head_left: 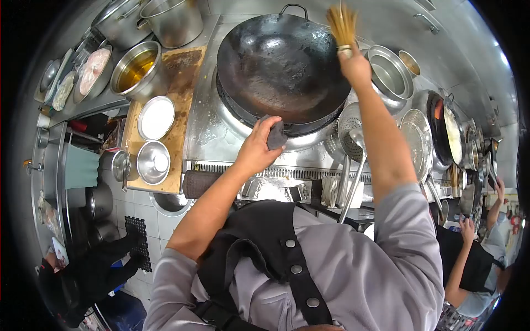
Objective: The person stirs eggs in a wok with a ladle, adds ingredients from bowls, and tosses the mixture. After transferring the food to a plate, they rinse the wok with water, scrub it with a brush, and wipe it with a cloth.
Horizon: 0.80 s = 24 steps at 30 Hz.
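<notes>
A large dark wok (287,69) sits on the stove ring, its inside wet and shiny in places. My left hand (258,148) is closed on a dark folded cloth (276,135) at the wok's near rim, where the wok's handle may be hidden. Above the wok's right rim, my right hand (355,67) grips a bamboo brush (342,27) by its bound base, with the bristles pointing up and away from me. The brush seems clear of the wok's surface.
Left of the stove, a wooden board (190,83) bears a pot of oil (136,70) and metal bowls (153,163). At right are a perforated ladle (351,129), strainers (414,143) and a second wok (439,129). A co-worker (469,259) stands far right, another person (83,276) lower left.
</notes>
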Available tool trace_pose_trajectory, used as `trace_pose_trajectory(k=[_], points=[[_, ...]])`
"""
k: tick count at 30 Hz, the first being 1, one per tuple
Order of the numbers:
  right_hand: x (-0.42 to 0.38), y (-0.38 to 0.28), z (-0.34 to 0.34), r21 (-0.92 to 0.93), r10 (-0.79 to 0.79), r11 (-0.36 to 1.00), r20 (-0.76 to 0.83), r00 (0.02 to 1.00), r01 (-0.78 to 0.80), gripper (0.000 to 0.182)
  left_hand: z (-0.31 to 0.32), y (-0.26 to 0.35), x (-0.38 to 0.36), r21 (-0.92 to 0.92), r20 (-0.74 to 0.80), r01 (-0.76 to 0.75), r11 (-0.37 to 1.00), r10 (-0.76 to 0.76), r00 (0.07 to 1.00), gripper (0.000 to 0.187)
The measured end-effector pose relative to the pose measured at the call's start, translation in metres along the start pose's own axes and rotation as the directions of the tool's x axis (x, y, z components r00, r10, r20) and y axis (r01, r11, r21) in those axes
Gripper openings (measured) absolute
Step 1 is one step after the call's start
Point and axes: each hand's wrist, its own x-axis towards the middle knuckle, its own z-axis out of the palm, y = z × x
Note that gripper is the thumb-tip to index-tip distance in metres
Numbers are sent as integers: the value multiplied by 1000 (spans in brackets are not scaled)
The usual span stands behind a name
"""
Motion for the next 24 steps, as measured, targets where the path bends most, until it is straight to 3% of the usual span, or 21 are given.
trace_pose_trajectory(k=[2, 4, 6, 8, 9, 10, 11, 12, 13, 15, 16, 18, 20, 22, 24], points=[[-9, -16, 38, 123, -53, 992, 235, 971, 24, 54, 0, -1, 0, 8, 12, -21, 1000, 20, 1000, 69], [-50, -63, 41, 95, -126, 992, 553, 823, 88, 59, -2, 3, -1, 27, 19, -4, 1000, 3, 1000, 69], [-98, -107, 13, 286, -163, 954, 754, 636, -95, 60, -2, 3, 0, 45, 26, -1, 999, 0, 1000, 69], [-122, -101, -12, 385, -326, 923, 769, 550, 9, 61, -1, -2, 1, 70, 35, -31, 997, 29, 999, 69], [-124, -64, -6, 461, -589, 804, 538, 603, 374, 58, -2, -2, 2, 67, 35, -33, 997, 31, 999, 69], [-108, -42, -26, 379, -481, 877, 695, 534, 295, 59, -3, 0, 1, 46, 36, -25, 999, 23, 999, 69], [-85, -8, -31, 186, -365, 915, 759, 539, 357, 61, -4, 2, 2, 25, 40, -19, 1000, 18, 999, 69], [-55, 15, -45, -75, -72, 975, 780, 622, 207, 59, -5, 3, 3, 22, 40, -22, 1000, 21, 999, 69], [-22, 37, -56, -244, -73, 919, 665, 743, 309, 56, -5, 4, 3, 8, 50, -19, 1000, 18, 999, 69], [4, 37, -59, -402, -36, 901, 309, 950, 165, 55, -2, 4, 1, -3, 57, -3, 1000, 3, 998, 69], [4, 27, -50, -396, -40, 902, 313, 949, 169, 55, 0, 4, 0, 3, 37, 18, 1000, -19, 999, 69], [-4, -3, -18, -142, 15, 990, 149, 989, 6, 58, 1, 3, 1, 11, 16, 41, 999, -41, 999, 69], [-27, -18, 38, 4, -139, 990, 294, 946, 144, 60, 0, 5, 0, 26, 41, 51, 998, -52, 998, 69], [-71, -52, 65, 124, -251, 968, 510, 822, 219, 62, 2, 0, -3, 24, 33, 28, 999, -29, 999, 69], [-116, -77, 51, 364, -409, 902, 547, 730, 233, 61, -2, -4, -4, 23, 22, -6, 1000, 5, 1000, 69]])
